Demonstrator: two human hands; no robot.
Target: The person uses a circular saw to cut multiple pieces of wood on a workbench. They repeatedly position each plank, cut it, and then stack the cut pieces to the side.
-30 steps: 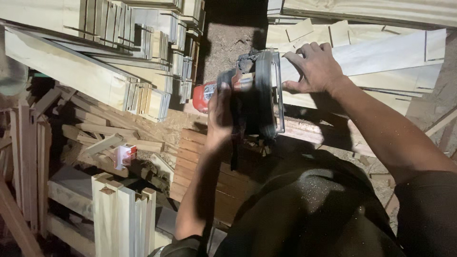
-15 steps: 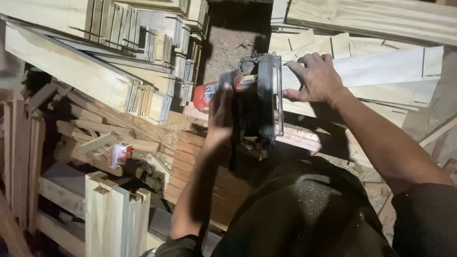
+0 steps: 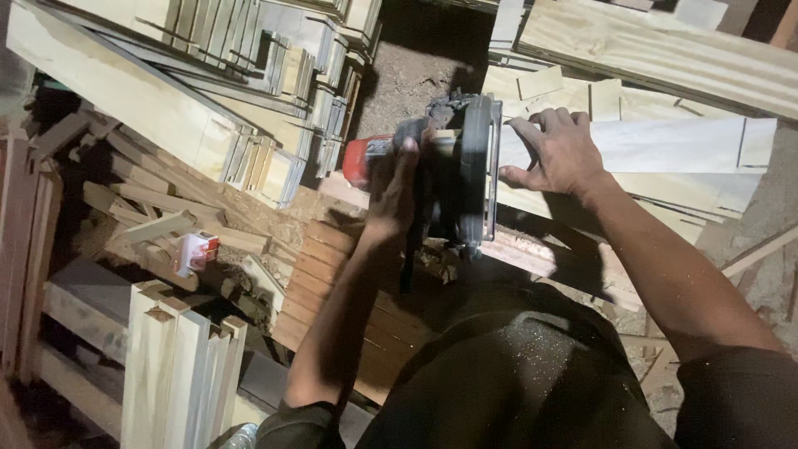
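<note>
My left hand (image 3: 397, 187) grips the handle of a circular saw (image 3: 455, 170) with a dark guard and a red motor housing. The saw sits on a pale wooden board (image 3: 665, 145) that runs off to the right. My right hand (image 3: 559, 150) lies flat on that board just right of the saw, fingers spread, pressing it down. The board rests on a wooden support (image 3: 519, 254) in front of my dark-trousered knees. The blade itself is hidden by the guard.
Stacks of cut pale planks (image 3: 191, 100) fill the upper left. Upright wooden posts (image 3: 179, 366) stand at the lower left. Loose offcuts and a small red and white box (image 3: 195, 249) lie among scrap wood. More boards (image 3: 665, 50) lie at the upper right. Sawdust covers the ground.
The view has shifted slightly. Both hands and the saw stay in nearly the same place on the board.
</note>
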